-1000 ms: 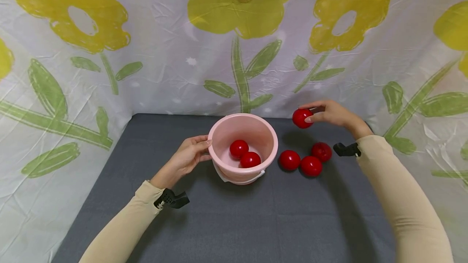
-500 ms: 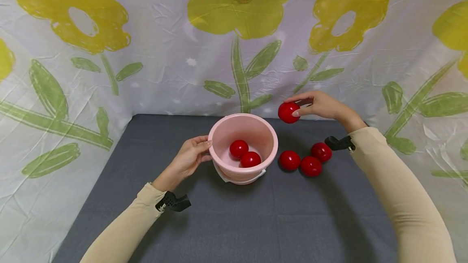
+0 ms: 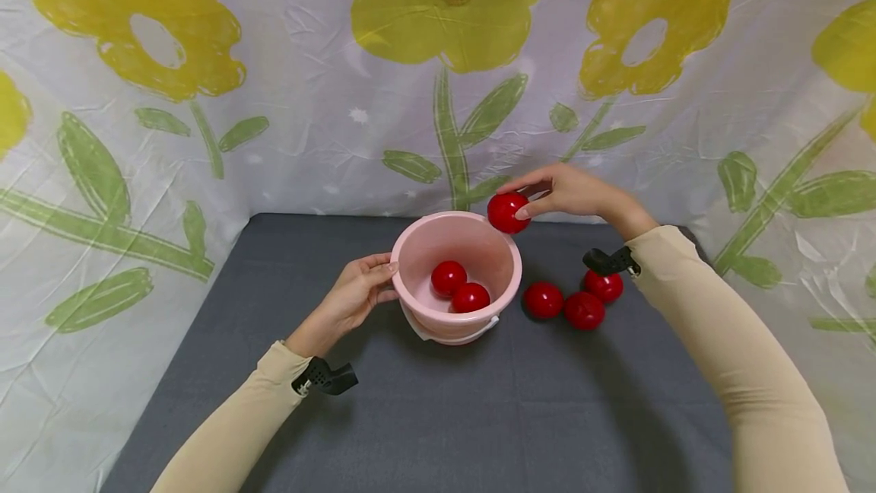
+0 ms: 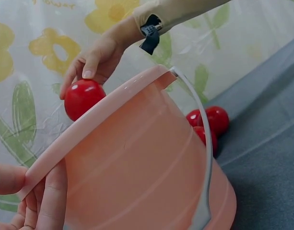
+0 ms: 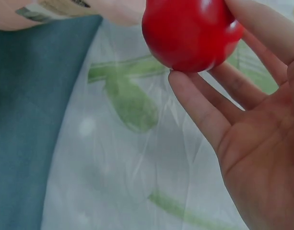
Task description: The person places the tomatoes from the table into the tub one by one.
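Observation:
A pink bucket [image 3: 446,240] stands on the dark grey cloth, its white handle [image 4: 207,167] hanging down the near side. My left hand [image 3: 350,294] pinches the bucket's left rim, thumb on one side and fingers on the other. Two glossy red apples, a farther apple [image 3: 449,278] and a nearer apple [image 3: 471,297], lie inside on the bottom. Beside the back right of the rim, my right hand [image 3: 571,192] grips another red apple [image 3: 508,212] between thumb and fingertips. The right wrist view shows that held apple [image 5: 190,36] cut off at the top.
Three more red apples sit close together right of the bucket: one at the left [image 3: 543,300], one in front [image 3: 584,310] and one behind [image 3: 604,286], partly covered by the wrist camera [image 3: 611,261]. A flower-printed curtain [image 3: 308,97] hangs behind the cloth-covered table [image 3: 438,432].
My right hand has carried its apple leftward and slightly up, from above the loose apples to the bucket's back right rim. The left hand and the bucket have stayed in place.

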`<state>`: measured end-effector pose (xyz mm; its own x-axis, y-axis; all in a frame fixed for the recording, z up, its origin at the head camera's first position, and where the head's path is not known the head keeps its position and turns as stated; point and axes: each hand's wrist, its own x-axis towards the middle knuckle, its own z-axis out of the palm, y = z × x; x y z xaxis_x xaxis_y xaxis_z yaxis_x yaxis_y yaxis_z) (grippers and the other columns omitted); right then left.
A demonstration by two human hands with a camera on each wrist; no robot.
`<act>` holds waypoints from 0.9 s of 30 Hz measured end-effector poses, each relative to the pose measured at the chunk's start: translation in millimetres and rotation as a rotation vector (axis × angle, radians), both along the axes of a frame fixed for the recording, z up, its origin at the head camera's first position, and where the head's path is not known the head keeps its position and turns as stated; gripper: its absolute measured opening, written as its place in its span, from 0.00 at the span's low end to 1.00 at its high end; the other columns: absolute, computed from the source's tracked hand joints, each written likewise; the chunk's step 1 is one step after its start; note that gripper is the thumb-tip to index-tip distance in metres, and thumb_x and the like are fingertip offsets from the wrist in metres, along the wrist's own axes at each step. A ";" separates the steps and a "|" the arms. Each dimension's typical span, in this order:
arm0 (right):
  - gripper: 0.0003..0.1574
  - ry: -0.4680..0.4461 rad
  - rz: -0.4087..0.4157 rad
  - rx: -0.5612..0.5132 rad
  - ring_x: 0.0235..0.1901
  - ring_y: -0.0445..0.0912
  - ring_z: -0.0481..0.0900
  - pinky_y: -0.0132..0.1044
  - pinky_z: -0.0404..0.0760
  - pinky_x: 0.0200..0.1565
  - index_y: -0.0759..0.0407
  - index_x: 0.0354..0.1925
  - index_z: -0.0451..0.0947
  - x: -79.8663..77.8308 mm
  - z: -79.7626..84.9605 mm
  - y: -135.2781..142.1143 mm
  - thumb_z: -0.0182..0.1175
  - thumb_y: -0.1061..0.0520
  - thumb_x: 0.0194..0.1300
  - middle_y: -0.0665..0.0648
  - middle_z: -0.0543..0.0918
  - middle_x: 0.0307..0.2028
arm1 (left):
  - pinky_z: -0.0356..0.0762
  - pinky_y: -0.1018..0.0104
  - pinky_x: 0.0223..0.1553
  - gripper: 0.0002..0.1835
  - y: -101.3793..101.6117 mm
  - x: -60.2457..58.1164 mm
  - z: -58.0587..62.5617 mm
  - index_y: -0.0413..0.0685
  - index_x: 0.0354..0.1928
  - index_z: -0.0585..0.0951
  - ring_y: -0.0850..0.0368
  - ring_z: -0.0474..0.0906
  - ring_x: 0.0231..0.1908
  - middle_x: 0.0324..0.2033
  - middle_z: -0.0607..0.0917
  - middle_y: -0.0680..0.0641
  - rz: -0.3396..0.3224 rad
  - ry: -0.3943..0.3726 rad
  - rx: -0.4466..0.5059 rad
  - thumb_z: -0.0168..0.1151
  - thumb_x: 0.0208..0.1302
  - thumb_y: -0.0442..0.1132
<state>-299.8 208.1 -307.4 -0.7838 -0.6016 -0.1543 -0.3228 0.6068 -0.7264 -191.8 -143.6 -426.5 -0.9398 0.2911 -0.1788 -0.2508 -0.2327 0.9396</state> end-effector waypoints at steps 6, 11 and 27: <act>0.29 -0.033 0.085 -0.024 0.59 0.51 0.79 0.44 0.85 0.53 0.47 0.62 0.78 -0.6 1.3 -19.2 0.69 0.55 0.62 0.55 0.82 0.60 | 0.86 0.72 0.38 0.26 -1.1 -1.0 -0.6 0.23 0.68 0.58 0.67 0.84 0.38 0.42 0.82 0.53 0.000 0.004 -0.003 0.49 0.74 0.30; 0.29 -0.022 0.176 -0.041 0.58 0.49 0.80 0.44 0.84 0.56 0.48 0.61 0.79 -1.3 -0.1 -35.6 0.69 0.56 0.61 0.54 0.83 0.58 | 0.87 0.71 0.38 0.26 -3.0 -1.0 -2.5 0.24 0.68 0.59 0.67 0.83 0.38 0.44 0.81 0.51 0.012 -0.001 -0.003 0.50 0.74 0.30; 0.29 -0.023 0.323 0.010 0.56 0.48 0.80 0.43 0.81 0.60 0.53 0.63 0.77 -0.9 -8.2 -70.2 0.67 0.56 0.63 0.52 0.84 0.56 | 0.86 0.72 0.37 0.25 -0.6 0.1 -3.5 0.23 0.66 0.60 0.67 0.84 0.37 0.40 0.83 0.53 0.007 0.014 0.014 0.50 0.73 0.30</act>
